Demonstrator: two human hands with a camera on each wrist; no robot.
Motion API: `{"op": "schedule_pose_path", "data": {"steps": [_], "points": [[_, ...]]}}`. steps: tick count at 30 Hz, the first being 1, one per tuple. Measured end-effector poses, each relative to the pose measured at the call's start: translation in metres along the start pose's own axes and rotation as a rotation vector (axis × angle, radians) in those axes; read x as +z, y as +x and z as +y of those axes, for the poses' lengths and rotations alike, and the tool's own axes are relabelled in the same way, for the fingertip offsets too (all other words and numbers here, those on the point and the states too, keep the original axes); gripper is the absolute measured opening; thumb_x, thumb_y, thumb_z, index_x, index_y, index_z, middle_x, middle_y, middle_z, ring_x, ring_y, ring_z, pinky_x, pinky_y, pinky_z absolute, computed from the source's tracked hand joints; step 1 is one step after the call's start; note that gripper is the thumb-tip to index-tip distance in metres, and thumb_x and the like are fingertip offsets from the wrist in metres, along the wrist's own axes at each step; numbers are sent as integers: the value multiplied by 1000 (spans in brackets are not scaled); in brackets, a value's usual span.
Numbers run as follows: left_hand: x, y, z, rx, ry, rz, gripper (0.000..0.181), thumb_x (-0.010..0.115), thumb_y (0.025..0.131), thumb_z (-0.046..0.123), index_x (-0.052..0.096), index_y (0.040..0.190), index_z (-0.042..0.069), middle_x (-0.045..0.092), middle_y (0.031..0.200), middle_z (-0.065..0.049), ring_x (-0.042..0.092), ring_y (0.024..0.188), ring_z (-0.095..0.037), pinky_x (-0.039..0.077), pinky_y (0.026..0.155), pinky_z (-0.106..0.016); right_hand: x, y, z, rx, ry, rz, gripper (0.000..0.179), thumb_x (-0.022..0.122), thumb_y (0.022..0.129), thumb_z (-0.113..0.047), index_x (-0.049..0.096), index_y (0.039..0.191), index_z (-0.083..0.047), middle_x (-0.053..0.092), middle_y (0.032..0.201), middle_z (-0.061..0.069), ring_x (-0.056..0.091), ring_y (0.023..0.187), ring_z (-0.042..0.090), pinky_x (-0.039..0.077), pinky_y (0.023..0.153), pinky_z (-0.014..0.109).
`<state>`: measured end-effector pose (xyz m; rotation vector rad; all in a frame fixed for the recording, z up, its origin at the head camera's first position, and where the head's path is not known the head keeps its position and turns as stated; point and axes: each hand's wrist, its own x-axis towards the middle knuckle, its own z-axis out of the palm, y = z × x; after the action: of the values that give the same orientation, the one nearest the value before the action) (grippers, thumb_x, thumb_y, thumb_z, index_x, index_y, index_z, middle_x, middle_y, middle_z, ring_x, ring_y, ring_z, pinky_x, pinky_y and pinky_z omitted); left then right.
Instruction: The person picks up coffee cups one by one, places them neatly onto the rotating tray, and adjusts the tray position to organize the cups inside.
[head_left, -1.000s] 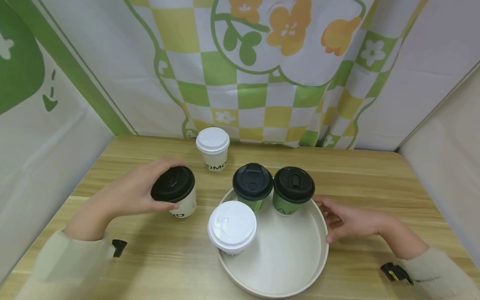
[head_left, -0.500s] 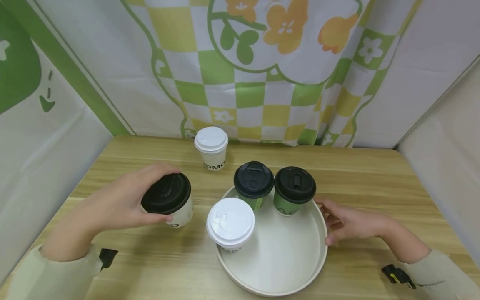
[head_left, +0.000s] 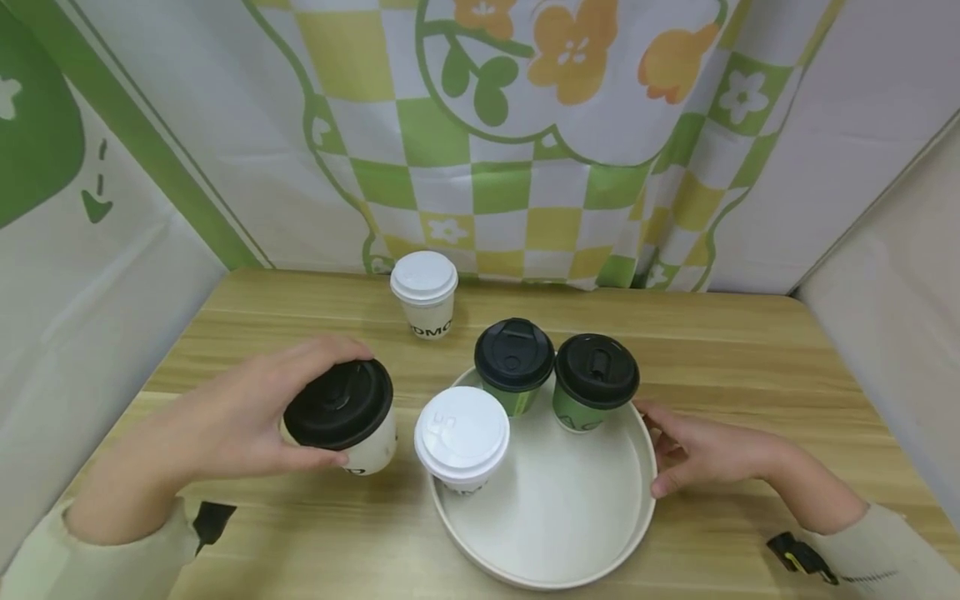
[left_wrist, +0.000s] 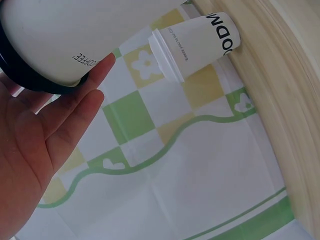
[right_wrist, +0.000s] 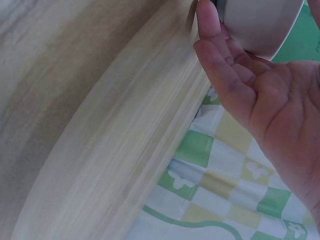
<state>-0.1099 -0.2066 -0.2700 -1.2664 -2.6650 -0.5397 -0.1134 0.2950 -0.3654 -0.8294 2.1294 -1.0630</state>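
Note:
In the head view my left hand (head_left: 247, 417) grips a white paper coffee cup (head_left: 375, 446) with a black lid, thumb and fingers around the lid's edge. The left wrist view shows that cup (left_wrist: 90, 30) close up, fingers along its lid. My right hand (head_left: 712, 454) rests against the outer right wall of a round cream tray (head_left: 651, 508). In the right wrist view its loosely bent fingers touch the tray's side (right_wrist: 260, 30). Inside the tray stand two green cups with black lids, one (head_left: 517, 400) beside the other (head_left: 581, 408), and a white-lidded cup (head_left: 461, 442) at its left.
Another white-lidded paper cup (head_left: 425, 300) stands at the back of the wooden table (head_left: 712, 333), left of the tray. A checked, flowered curtain (head_left: 502, 192) hangs behind the table's far edge. Pale cloth walls stand at both sides.
My left hand and the black-lidded white cup have shifted toward the front, then slightly right, nearer the tray. The right hand has stayed at the tray's wall.

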Motion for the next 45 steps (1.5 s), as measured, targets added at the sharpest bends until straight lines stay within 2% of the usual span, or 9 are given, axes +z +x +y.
{"op": "schedule_pose_path", "data": {"steps": [5,10,16,21,23,27,30,39,45], "points": [[0,1,6,-2,0,-12,86,91,66,41,50,139,22,58,130,10,57,119,-12,37,104,-11,2,-1,-4,43,3,-4,105,76,88,-20,0,152,13,43,139,33,66,104,16,56,89,28],[-1,2,12,-16,14,-31,86,89,68,43,48,141,24,57,131,12,57,118,-9,48,99,-25,3,-1,-5,62,27,-11,109,76,88,-19,-5,153,13,47,134,30,65,100,13,56,82,26],[-2,2,16,-28,26,-38,86,89,69,44,47,142,24,57,132,11,58,118,-10,53,95,-37,-10,3,3,25,-19,-5,102,77,87,-18,4,153,12,46,134,29,61,103,15,55,89,28],[-2,1,16,-28,27,-39,86,88,69,45,47,142,23,57,133,10,58,119,-11,53,95,-38,-34,13,22,-57,86,-41,85,73,87,-4,17,148,17,43,135,38,64,106,18,57,91,33],[-2,0,16,-29,28,-40,87,88,69,45,47,142,24,58,132,10,59,118,-11,54,94,-39,-41,17,27,-60,112,-68,84,73,87,-3,18,147,18,42,136,40,64,108,18,57,90,33],[-2,-1,16,-39,27,-43,87,89,69,44,46,142,25,58,132,10,60,117,-11,55,93,-41,-48,23,32,-43,127,-94,83,75,86,-7,23,146,17,43,140,39,62,118,20,53,99,29],[-2,-3,17,-46,31,-43,87,89,68,44,46,142,24,57,133,9,60,117,-13,55,93,-42,-47,26,32,-20,120,-99,84,78,84,-9,25,145,16,46,139,37,61,122,22,48,102,24],[-2,-3,20,-22,32,-33,89,89,67,44,47,142,23,58,133,8,60,119,-14,54,94,-41,-40,26,24,14,103,-95,87,77,84,-7,22,145,16,49,135,36,62,118,31,49,99,24],[-1,-2,24,-16,11,-40,88,89,67,47,47,142,25,57,133,12,58,119,-10,53,97,-35,-32,21,19,-11,82,-94,86,78,84,-12,23,145,16,48,136,34,63,117,24,51,99,26]]}}
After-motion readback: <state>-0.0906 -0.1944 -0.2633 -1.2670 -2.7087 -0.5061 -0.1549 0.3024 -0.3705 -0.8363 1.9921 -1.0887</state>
